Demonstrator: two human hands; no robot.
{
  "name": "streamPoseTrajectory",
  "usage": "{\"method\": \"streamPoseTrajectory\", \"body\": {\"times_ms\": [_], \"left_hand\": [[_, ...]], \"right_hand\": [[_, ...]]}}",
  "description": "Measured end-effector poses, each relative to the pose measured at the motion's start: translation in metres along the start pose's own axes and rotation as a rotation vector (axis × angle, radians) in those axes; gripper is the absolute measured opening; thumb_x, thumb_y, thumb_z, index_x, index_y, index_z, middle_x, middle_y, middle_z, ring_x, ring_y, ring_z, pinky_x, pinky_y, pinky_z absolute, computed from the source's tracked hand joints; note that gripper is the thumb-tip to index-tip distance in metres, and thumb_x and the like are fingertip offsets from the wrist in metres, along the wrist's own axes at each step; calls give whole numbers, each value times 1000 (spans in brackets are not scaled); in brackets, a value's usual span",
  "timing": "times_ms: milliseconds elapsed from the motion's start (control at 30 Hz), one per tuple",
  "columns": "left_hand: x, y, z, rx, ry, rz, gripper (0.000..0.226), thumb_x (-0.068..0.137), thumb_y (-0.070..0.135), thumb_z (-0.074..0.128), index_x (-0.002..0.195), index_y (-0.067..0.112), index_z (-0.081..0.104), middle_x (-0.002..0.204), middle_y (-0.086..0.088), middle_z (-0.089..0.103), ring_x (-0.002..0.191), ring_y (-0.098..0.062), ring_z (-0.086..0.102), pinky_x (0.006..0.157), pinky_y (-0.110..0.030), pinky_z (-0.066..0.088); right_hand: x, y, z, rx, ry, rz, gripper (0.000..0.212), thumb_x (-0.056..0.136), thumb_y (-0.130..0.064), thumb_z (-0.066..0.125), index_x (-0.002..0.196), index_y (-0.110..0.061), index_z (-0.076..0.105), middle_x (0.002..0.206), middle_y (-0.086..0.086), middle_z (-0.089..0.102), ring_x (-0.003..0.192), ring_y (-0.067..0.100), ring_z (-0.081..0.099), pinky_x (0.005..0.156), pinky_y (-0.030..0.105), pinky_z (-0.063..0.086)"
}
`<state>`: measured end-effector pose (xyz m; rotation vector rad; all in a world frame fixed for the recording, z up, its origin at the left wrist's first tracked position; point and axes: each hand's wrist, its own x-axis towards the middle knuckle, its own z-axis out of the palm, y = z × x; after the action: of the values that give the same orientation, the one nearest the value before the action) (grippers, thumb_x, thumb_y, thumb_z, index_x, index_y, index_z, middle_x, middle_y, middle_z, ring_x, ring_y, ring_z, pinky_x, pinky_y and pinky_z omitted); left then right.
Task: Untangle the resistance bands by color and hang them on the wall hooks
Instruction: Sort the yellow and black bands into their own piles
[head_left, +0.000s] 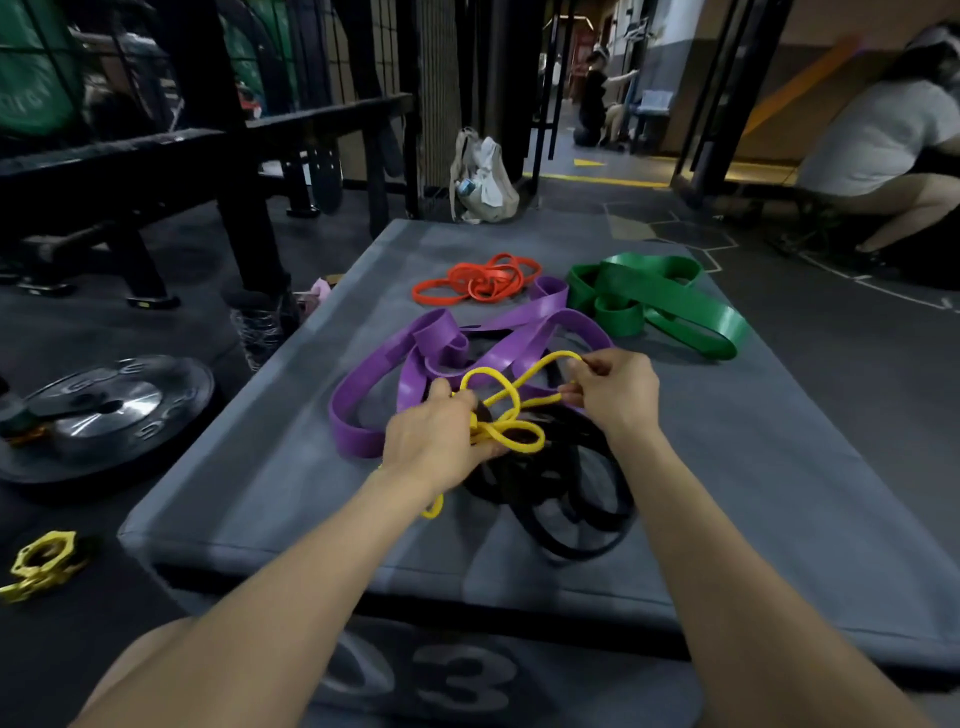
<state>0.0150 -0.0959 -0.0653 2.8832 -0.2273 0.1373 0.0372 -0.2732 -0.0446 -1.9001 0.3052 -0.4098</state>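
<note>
Yellow band (501, 410): thin, knotted in loops, lay over the black bands (566, 499) and purple band (415, 364) at mid-surface (753, 467). Left hand (436, 441) and right hand (615, 389) each held a strand in a closed grip. Red bands (480, 280) and green band (660, 299) lay apart behind.

A grey padded mat (727, 467) lay on dark flooring. To its left sat a black weight plate (104, 410) and yellow barbell collars (44, 564); beyond its far end stood a beige bag (485, 179).
</note>
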Motion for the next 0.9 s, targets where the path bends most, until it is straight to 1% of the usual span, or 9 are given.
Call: {"method": "streamPoseTrajectory", "body": {"times_ms": [100, 233, 367, 467, 567, 667, 767, 833, 900], "left_hand": [[5, -5, 1, -127, -83, -55, 51, 75, 64, 60, 113, 31, 55, 114, 0, 48, 107, -27, 56, 77, -33, 40], [1, -7, 1, -106, -26, 24, 29, 84, 50, 57, 103, 29, 61, 110, 1, 50, 107, -24, 55, 74, -30, 39], [-5, -9, -14, -144, 161, -14, 20, 85, 40, 55, 93, 22, 62, 105, -3, 52, 102, -29, 57, 74, -34, 41], [-2, -33, -37, -382, 329, -194, 26, 85, 30, 59, 63, 17, 52, 84, -12, 53, 90, -36, 58, 68, -35, 38], [-3, -59, -44, -443, 360, -261, 36, 85, 28, 60, 53, 17, 45, 77, -21, 60, 78, -40, 60, 64, -38, 43], [-9, -64, -43, -425, 332, -254, 30, 82, 27, 61, 61, 6, 58, 72, -21, 62, 76, -39, 60, 62, -35, 40], [-14, -60, -44, -405, 319, -230, 29, 82, 25, 62, 67, 0, 62, 77, -19, 58, 79, -37, 56, 64, -34, 38], [-15, -63, -44, -389, 310, -213, 29, 82, 26, 61, 64, 3, 60, 77, -15, 57, 76, -34, 57, 64, -35, 41], [-16, -69, -44, -404, 312, -203, 30, 81, 26, 60, 60, 6, 59, 72, -14, 59, 68, -31, 58, 58, -34, 42]], "right_hand": [[0, -1, -1, 58, -2, 2, 26, 88, -10, 61, 62, -17, 61, 50, -3, 62, 43, 5, 62, 65, 29, 59], [-3, -6, 4, 114, -16, -11, 30, 88, -11, 62, 59, -20, 60, 49, -4, 61, 49, 11, 64, 70, 33, 58], [-4, -8, 5, 256, -17, 30, 25, 89, -8, 59, 65, -12, 60, 57, 5, 61, 49, 13, 63, 73, 38, 58], [1, -4, 4, 282, 24, 80, 9, 89, -6, 58, 82, -4, 63, 64, 4, 63, 56, 12, 66, 82, 41, 57], [0, -3, 6, 85, -7, 30, 28, 83, -7, 64, 111, 0, 61, 88, 5, 66, 87, 22, 64, 92, 38, 51], [-17, -14, 17, -137, -128, -161, 23, 80, -8, 69, 101, -1, 63, 89, 7, 62, 82, 17, 56, 76, 26, 44], [-39, -18, 35, -354, -369, -319, 25, 77, -16, 73, 98, -4, 65, 87, 4, 59, 79, 17, 55, 69, 19, 38], [-47, -10, 46, -554, -489, -398, 40, 75, -21, 75, 110, -8, 61, 104, 8, 56, 95, 22, 55, 82, 22, 42], [-52, -4, 52, -740, -487, -472, 49, 77, -22, 72, 121, -11, 54, 119, 9, 47, 113, 26, 46, 97, 31, 40]]}}
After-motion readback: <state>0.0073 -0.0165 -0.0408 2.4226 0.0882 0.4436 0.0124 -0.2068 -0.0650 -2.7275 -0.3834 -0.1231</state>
